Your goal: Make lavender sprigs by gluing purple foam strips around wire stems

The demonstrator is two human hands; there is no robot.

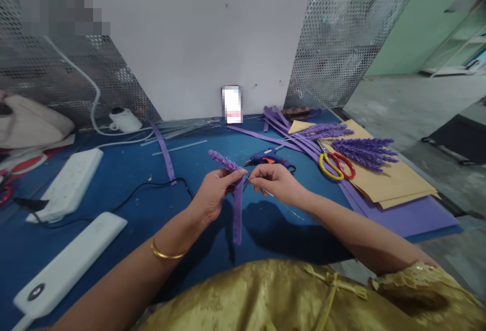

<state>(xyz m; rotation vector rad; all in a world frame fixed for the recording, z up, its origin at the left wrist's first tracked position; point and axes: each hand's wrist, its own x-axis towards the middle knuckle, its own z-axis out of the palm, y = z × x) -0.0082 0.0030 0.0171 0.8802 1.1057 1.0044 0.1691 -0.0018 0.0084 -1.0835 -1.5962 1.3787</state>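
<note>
My left hand (216,192) pinches a purple lavender flower spike (222,160), its tip pointing up and left. From the same fingers a purple strip (237,214) hangs down toward the table's front. Close beside it, my right hand (275,181) is closed on a thin wire stem (286,207), which runs from the flower's base back under the palm. Whether the strip is wound round the wire is too small to tell. Just behind both hands lies a blue hot glue gun (269,158), its nozzle toward the flower.
Scissors (336,165), purple strips (283,126) and finished lavender stems (366,151) on brown paper (391,187) lie to the right. White power strips (68,265) and a black cord (142,185) occupy the left. A phone (232,104) leans against a white board (212,47) at the back.
</note>
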